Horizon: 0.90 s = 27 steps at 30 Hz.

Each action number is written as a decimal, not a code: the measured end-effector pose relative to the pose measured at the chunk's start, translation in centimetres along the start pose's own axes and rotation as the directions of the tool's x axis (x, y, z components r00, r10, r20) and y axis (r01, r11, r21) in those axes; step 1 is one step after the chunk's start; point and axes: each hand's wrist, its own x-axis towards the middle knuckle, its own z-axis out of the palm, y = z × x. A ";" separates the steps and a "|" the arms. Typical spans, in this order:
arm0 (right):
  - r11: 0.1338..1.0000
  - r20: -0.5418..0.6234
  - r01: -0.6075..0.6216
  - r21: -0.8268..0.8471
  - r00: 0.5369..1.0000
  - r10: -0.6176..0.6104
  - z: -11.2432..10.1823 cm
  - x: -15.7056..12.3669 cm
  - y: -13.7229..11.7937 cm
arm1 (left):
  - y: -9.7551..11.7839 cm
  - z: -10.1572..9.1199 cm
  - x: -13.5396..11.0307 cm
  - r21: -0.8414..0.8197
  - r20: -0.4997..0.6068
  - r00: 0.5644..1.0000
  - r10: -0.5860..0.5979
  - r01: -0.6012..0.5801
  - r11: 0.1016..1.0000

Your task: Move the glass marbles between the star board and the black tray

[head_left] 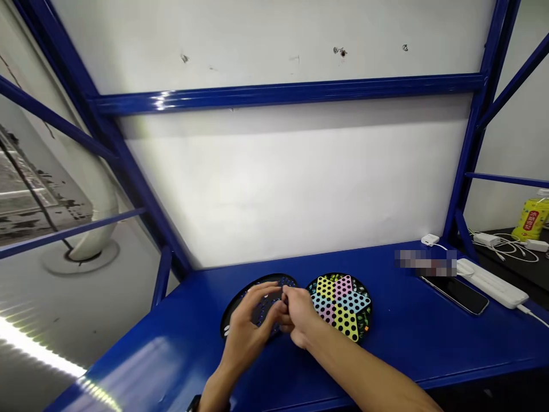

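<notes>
Two round game boards lie side by side on the blue bench top point(407, 332). The left one is a dark board point(253, 297) with rows of small holes. The right one is a star-patterned board point(343, 303) in yellow, pink and light blue, also full of holes. My left hand point(251, 323) hovers over the dark board with its fingers spread and slightly curled. My right hand point(298, 315) is beside it, fingers pinched together where the two hands meet. What the pinch holds is too small to make out.
A black phone point(457, 293) and a white power strip point(493, 283) lie at the right of the bench. Beyond them are white chargers with cables point(501, 243) and a yellow bottle point(532, 217). Blue frame posts and a white wall stand behind.
</notes>
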 end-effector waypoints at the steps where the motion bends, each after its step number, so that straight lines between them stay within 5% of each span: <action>1: 0.973 0.000 0.099 -0.210 0.995 -0.101 0.7 0.6 0.2 | -1.0 -0.5 0.0 -0.014 -0.049 0.998 -0.046 0.046 0.999; 3: 0.694 0.110 0.297 -0.656 0.947 -0.302 1.9 1.7 0.8 | -2.7 -1.5 0.0 -0.057 -0.136 0.979 -0.148 0.142 0.988; 5: 0.232 0.314 0.379 -0.896 0.910 -0.270 2.9 2.6 1.8 | -3.8 -2.3 -0.2 -0.093 -0.181 0.958 -0.222 0.208 0.974; 7: -0.136 0.433 0.419 -0.898 0.896 -0.102 3.6 3.1 3.0 | -4.3 -2.8 -0.4 -0.107 -0.190 0.950 -0.248 0.231 0.967; 9: -0.292 0.482 0.457 -0.840 0.876 -0.015 3.8 3.4 3.9 | -4.3 -3.0 -0.5 -0.109 -0.184 0.950 -0.251 0.234 0.966; 14: -0.414 0.539 0.466 -0.782 0.840 -0.071 2.5 3.2 3.8 | -3.5 -2.6 -0.5 -0.133 -0.168 0.959 -0.229 0.208 0.969; 20: -0.432 0.623 0.524 -0.734 0.772 -0.123 -0.6 2.5 2.9 | -2.9 -1.4 -0.3 -0.108 -0.083 0.986 -0.145 0.135 0.985; 24: -0.327 0.615 0.532 -0.781 0.746 -0.256 -3.3 2.3 0.5 | -2.7 0.0 0.4 -0.035 -0.021 0.990 -0.142 0.141 0.989; 27: -0.181 0.506 0.475 -0.862 0.776 -0.376 -6.9 2.4 -2.9 | -2.2 1.7 1.2 0.075 0.179 0.973 -0.148 0.136 0.988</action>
